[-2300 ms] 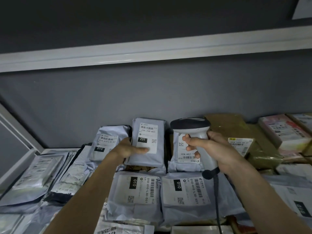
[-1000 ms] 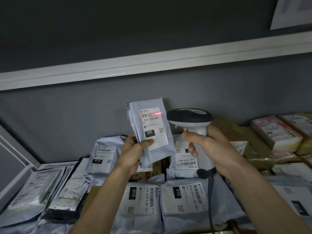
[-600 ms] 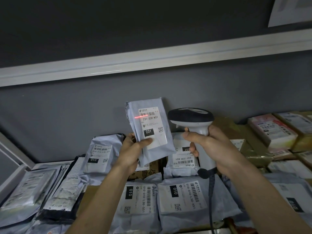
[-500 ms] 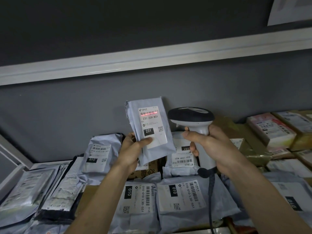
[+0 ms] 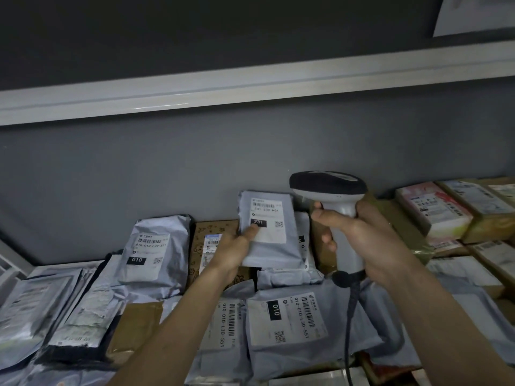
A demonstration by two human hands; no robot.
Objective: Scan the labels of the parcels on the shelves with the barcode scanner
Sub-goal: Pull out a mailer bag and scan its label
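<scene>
Against the shelf's back wall, our left hand (image 5: 232, 247) pinches the grey 231 parcel (image 5: 269, 232) upright — label facing us, thumb under its black tag; just right of that grip, our right hand (image 5: 362, 240) wraps the barcode scanner (image 5: 330, 190) handle, head level with the label — presumably for reading; no beam shows.

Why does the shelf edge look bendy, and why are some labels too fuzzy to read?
Head view: the wide lens bows the white shelf edge; dim light dulls everything; the held 231 parcel in the left hand is slightly smeared, while the 010 parcel reads sharper.
</scene>
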